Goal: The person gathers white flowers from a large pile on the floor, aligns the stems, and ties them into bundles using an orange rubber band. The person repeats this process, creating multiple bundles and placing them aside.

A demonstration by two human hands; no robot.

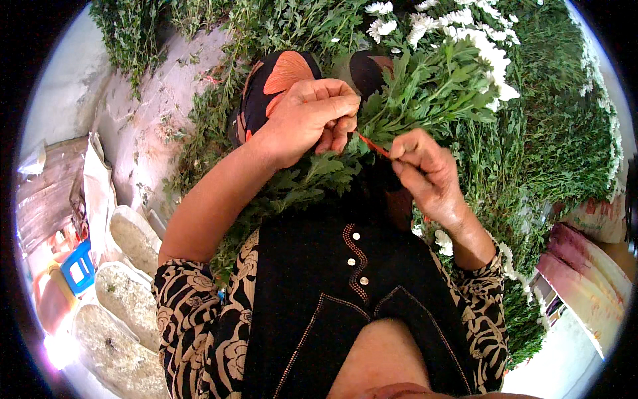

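Across my lap lies a bunch of white chrysanthemums (pixel 442 93), its blooms toward the far right and its leafy stems running down toward my hands. A thin orange-red string (pixel 374 145) is stretched tight between my hands, next to the stems. My left hand (pixel 316 120) is closed, pinching one end with thumb and fingers beside the bunch. The other end is gripped by my right hand (pixel 428 174), its fingers curled and closed just below the leaves. Whether the string passes around the stems is hidden by my left hand and the foliage.
Piles of cut chrysanthemums (pixel 531 146) with white heads cover the right side. More leafy stems (pixel 299 26) lie beyond my knees. At the left are dusty pale slippers or insoles (pixel 129 292) and a blue plastic frame (pixel 80 267). A purple-and-cream sheet (pixel 588 279) stands at the right.
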